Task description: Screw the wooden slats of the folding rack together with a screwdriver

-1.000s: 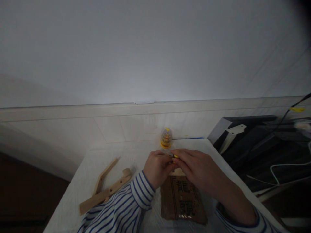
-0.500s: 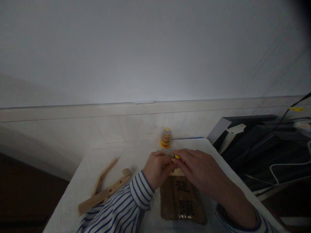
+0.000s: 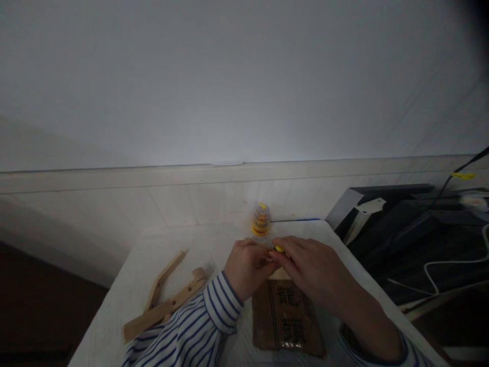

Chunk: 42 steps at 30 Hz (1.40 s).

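Small yellow piece (image 3: 279, 248): held above the middle of the desk (image 3: 198, 244), just beyond the far end of a brown packet, mostly covered by fingertips; its shape is too small to tell. Striped sleeve (image 3: 198, 331): blue and white, on the left forearm, coming in over the near edge of the desk. Brown packet (image 3: 288, 318): flat, printed with dark characters, lying near the near edge, partly under the right forearm. Wooden pieces (image 3: 164, 303): pale slats, two crossing one another, lying flat towards the near left corner, well apart from the hands. Left hand (image 3: 246, 270): fingers curled together, tips closed against the yellow piece from the left. Right hand (image 3: 311, 270): back upward, fingers drawn together and pinched on the yellow piece from the right, touching the left hand's tips. Clear domed container (image 3: 261, 220): yellow base, yellow and orange contents, upright at the far edge of the desk, just beyond the hands. Blue strip (image 3: 298, 220): thin, along the far edge, right of the container. Black equipment (image 3: 385, 219): off the right edge of the desk, with a white cable (image 3: 451, 264) looped over it. Pale wall (image 3: 229, 81): plain, behind everything.
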Motion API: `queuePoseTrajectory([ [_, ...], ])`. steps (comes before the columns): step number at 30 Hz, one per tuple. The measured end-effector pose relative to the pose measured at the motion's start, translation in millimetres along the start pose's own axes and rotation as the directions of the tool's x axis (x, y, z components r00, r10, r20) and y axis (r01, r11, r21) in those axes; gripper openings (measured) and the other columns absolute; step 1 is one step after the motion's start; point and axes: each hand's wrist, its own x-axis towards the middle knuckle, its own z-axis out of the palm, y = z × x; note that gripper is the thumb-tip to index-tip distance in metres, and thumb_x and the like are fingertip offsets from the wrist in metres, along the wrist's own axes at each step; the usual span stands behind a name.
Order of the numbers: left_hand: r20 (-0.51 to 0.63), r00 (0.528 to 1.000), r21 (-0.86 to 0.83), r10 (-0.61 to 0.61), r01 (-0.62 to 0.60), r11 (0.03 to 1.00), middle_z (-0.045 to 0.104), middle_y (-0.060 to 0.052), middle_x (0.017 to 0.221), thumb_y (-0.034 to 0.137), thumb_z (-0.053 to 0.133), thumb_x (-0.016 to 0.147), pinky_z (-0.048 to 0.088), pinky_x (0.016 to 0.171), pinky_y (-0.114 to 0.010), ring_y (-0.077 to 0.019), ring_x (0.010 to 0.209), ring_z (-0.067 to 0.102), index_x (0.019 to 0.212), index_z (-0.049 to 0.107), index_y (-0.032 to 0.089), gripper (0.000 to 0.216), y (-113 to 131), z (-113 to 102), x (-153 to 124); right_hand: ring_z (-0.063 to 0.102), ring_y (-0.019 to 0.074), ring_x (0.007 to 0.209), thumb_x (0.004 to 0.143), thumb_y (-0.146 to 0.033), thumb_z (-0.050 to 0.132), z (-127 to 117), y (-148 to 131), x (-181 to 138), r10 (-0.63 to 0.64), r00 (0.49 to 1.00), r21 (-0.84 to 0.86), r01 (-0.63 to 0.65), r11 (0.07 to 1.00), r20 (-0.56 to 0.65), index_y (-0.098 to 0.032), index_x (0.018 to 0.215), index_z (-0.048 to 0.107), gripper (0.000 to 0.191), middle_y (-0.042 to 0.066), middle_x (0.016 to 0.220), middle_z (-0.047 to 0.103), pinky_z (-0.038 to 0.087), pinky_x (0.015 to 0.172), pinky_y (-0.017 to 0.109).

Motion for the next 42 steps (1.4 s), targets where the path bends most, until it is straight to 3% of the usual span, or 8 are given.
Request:
queuePoseTrajectory([
  [5, 0.003, 1.000, 0.019, -0.010, 0.010, 1.000, 0.064, -0.001, 0.063, 0.029, 0.069, 0.072, 0.042, 0.069, -0.026, -0.0157, 0.067, 0.058, 0.071, 0.068, 0.017, 0.012, -2, 0, -1, 0.063, 0.0216, 0.077, 0.089, -0.027, 0.043, 0, 0, 0, -0.003, 1.000, 0.052, 0.002, 0.999, 0.017, -0.016, 0.096, 0.060, 0.021, 0.007, 0.088, 0.067, 0.050, 0.066, 0.037],
  [11, -0.031, 1.000, 0.013, -0.001, 0.001, 1.000, 0.064, -0.001, 0.060, 0.032, 0.066, 0.076, 0.041, 0.067, -0.026, -0.0144, 0.063, 0.057, 0.069, 0.069, 0.018, 0.015, -5, 3, -2, 0.062, 0.0218, 0.091, 0.089, -0.028, 0.043, -6, 7, -1, -0.034, 0.999, 0.194, 0.034, 0.980, -0.005, -0.016, 0.112, 0.056, 0.029, 0.010, 0.103, 0.066, 0.050, 0.077, 0.038],
  [17, -0.020, 1.000, 0.018, 0.005, -0.005, 1.000, 0.066, 0.000, 0.064, 0.031, 0.069, 0.073, 0.040, 0.069, -0.027, -0.0155, 0.067, 0.058, 0.075, 0.071, 0.022, 0.010, -4, 1, -1, 0.061, 0.0194, 0.094, 0.090, -0.022, 0.040, -8, 9, 0, -0.038, 0.999, 0.245, 0.030, 0.969, 0.030, -0.017, 0.106, 0.060, 0.026, 0.007, 0.106, 0.066, 0.050, 0.082, 0.037],
  [30, 0.008, 1.000, 0.009, -0.004, 0.004, 1.000, 0.068, 0.000, 0.067, 0.034, 0.066, 0.076, 0.041, 0.072, -0.027, -0.0154, 0.068, 0.059, 0.079, 0.071, 0.023, 0.013, -6, 2, -1, 0.063, 0.0193, 0.093, 0.089, -0.020, 0.041, -4, 8, 0, -0.045, 0.999, 0.231, 0.049, 0.972, -0.025, -0.019, 0.110, 0.060, 0.028, 0.007, 0.106, 0.067, 0.051, 0.081, 0.037],
  [42, 0.025, 1.000, 0.010, -0.006, 0.005, 1.000, 0.068, -0.001, 0.069, 0.031, 0.066, 0.076, 0.041, 0.073, -0.028, -0.0161, 0.071, 0.059, 0.078, 0.071, 0.022, 0.011, -5, -1, -1, 0.064, 0.0202, 0.086, 0.089, -0.020, 0.040, -4, 5, 1, -0.042, 0.999, 0.153, 0.040, 0.987, 0.008, -0.017, 0.106, 0.059, 0.026, 0.008, 0.101, 0.068, 0.052, 0.075, 0.037],
])
